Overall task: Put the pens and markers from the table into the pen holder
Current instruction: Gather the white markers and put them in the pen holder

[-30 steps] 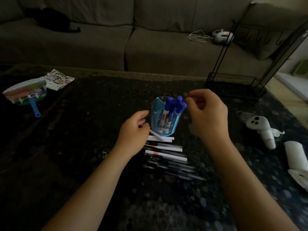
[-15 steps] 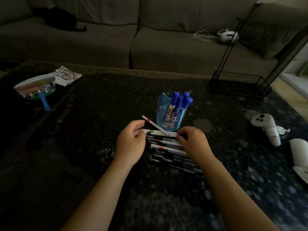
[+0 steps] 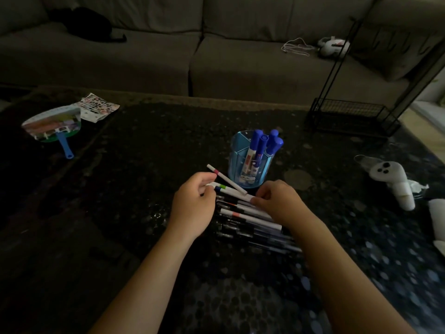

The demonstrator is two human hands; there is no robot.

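A clear blue pen holder (image 3: 250,165) stands mid-table with several blue-capped markers (image 3: 258,145) upright in it. Just in front lies a row of pens (image 3: 243,216), white ones at the back and dark ones nearer me. A white pen with a red band (image 3: 226,180) lies slanted across the back of the row. My left hand (image 3: 193,204) pinches the left end of a white pen with a green band (image 3: 222,187). My right hand (image 3: 280,201) pinches the right end of the white pens at the back of the row, close to the holder's base.
On the dark speckled table (image 3: 144,165), a hand fan with a blue handle (image 3: 54,127) and a printed sheet (image 3: 98,107) lie far left. A white controller (image 3: 390,177) lies right, a black wire rack (image 3: 351,116) back right. A grey sofa (image 3: 216,56) runs behind.
My right hand came down from above the holder to the right end of the pen row. My left hand's red-banded pen now lies across the row; that hand has shifted onto the green-banded pen.
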